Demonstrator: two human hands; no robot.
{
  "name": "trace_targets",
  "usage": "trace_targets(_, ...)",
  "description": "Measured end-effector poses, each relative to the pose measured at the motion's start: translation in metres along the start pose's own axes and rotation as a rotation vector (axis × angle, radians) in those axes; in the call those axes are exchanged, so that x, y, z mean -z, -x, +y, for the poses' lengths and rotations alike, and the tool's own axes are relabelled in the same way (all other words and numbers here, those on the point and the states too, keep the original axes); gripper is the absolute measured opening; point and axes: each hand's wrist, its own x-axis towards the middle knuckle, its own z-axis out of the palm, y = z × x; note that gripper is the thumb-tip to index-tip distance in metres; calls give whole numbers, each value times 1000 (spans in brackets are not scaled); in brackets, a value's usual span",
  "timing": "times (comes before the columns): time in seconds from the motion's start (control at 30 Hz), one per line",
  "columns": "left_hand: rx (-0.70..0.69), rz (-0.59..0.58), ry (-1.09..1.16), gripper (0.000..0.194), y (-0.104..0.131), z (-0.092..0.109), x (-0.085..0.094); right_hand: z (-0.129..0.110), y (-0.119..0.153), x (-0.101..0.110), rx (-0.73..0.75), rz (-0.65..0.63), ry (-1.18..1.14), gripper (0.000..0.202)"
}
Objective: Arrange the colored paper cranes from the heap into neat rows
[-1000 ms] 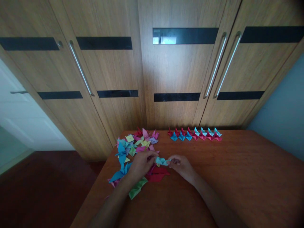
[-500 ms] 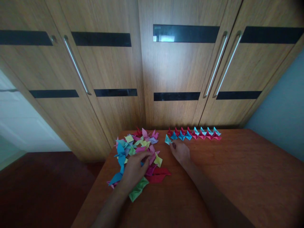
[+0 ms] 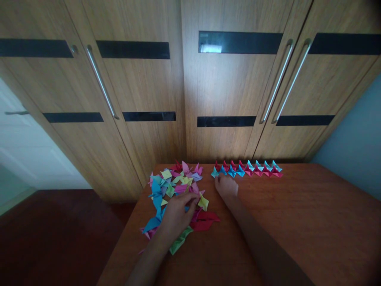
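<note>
My right hand (image 3: 227, 186) is closed at the near left end of two rows of origami cranes. Its fingertips pinch the lower edge of a pale turquoise origami crane (image 3: 214, 172), which stands beside the blue cranes (image 3: 231, 171). Over a loose pile of coloured paper cranes, my left hand (image 3: 179, 207) is curled, thumb and fingers brought together. Whatever lies between them is hidden. Around it are a yellow crane (image 3: 203, 202), a red crane (image 3: 205, 221), a green crane (image 3: 181, 240) and a large blue crane (image 3: 157, 193).
The cranes stand on a reddish-brown wooden table (image 3: 285, 222). Dark red cranes (image 3: 233, 164) and pale turquoise cranes (image 3: 262, 165) form the back row; pinkish-red cranes (image 3: 263, 171) continue the front one. Wooden wardrobe doors (image 3: 229, 83) rise right behind the table.
My right hand has pushed the pale turquoise crane slightly away from me, into line with the front row. The left hand stays over the pile. The whole view has shifted a little.
</note>
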Motion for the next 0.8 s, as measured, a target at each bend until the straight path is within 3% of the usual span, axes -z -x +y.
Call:
trace_targets(0.47, -4, 0, -9, 18, 1, 0, 0, -2, -1, 0, -46, -36, -12, 36)
trace_targets(0.63, -1, 16, -25, 18, -1, -1, 2, 7, 14, 2, -12, -35, -63, 33)
trace_targets(0.8, -25, 59, -59, 20, 2, -7, 11, 29, 42, 2, 135, -15, -168, 23)
